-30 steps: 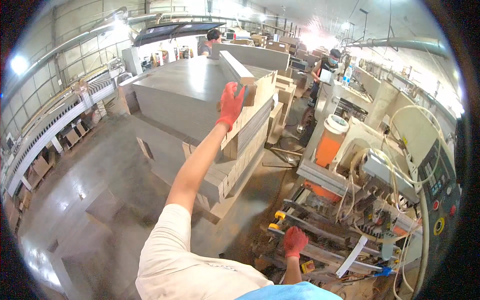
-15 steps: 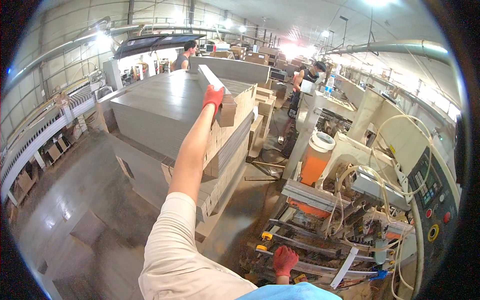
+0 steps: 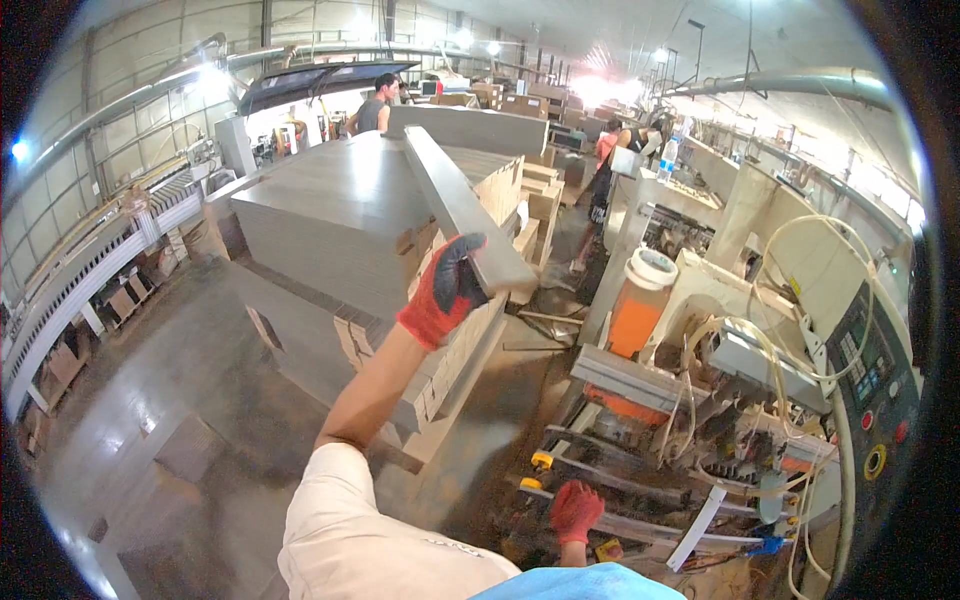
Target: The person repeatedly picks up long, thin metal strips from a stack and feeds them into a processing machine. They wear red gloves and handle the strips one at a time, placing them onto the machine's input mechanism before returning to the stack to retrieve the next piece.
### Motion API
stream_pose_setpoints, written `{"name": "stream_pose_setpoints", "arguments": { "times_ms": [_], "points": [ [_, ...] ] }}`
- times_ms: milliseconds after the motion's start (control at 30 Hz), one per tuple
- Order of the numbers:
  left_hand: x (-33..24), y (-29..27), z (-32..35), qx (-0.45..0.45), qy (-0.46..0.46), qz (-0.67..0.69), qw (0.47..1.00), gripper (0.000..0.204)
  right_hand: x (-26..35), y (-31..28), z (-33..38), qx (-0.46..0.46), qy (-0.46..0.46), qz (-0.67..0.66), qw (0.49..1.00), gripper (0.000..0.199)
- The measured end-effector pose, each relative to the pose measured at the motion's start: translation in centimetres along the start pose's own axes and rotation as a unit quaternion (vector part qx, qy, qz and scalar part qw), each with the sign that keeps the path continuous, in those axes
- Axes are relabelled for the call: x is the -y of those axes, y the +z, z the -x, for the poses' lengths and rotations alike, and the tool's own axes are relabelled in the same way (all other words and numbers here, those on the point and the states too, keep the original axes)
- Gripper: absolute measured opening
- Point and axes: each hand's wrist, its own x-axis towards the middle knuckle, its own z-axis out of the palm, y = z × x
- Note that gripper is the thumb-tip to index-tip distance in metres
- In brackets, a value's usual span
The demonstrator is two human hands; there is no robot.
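Observation:
My left hand (image 3: 446,290), in a red glove with a dark palm, is closed around a long grey board (image 3: 462,208). The board slants over the right edge of a tall stack of grey panels (image 3: 310,195), its near end toward me. My right hand (image 3: 577,510), also in a red glove, is low over the metal rails (image 3: 640,510) of a machine. Its fingers are curled, and whatever lies under them is hidden. A thin pale strip (image 3: 697,528) lies across the rails to its right.
A control panel (image 3: 868,375) with buttons stands at the right, beside an orange machine part (image 3: 640,310) and loose hoses (image 3: 745,325). Farther off, a person (image 3: 373,112) is behind the stack, and others (image 3: 612,160) are past the machine. A roller conveyor (image 3: 100,265) runs along the left.
My left hand has drawn the board nearer and lower, off the top of the stack's right edge. My right hand has stayed almost in place over the rails.

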Motion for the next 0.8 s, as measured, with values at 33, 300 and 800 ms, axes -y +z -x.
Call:
{"name": "stream_pose_setpoints", "arguments": {
  "times_ms": [33, 300, 800],
  "points": [
    [0.3, 0.5, 0.2, 0.002, 0.036, 0.049, 0.998, 0.022, -0.3, 0.6, -0.1, -0.003, -0.005, -0.009, 1.000, 0.024],
    [3.7, -0.2, 0.8, 0.209, -0.095, 0.263, 0.937, 0.025, -0.2, -0.4, 0.7, -0.019, -0.015, -0.145, 0.989, 0.025],
    [20.2, -13.8, 16.6, 0.276, 0.252, -0.633, 0.678, 0.051, 2.6, -7.9, 1.9, -0.357, 0.102, -0.571, 0.732, 0.067]
  ]
}}
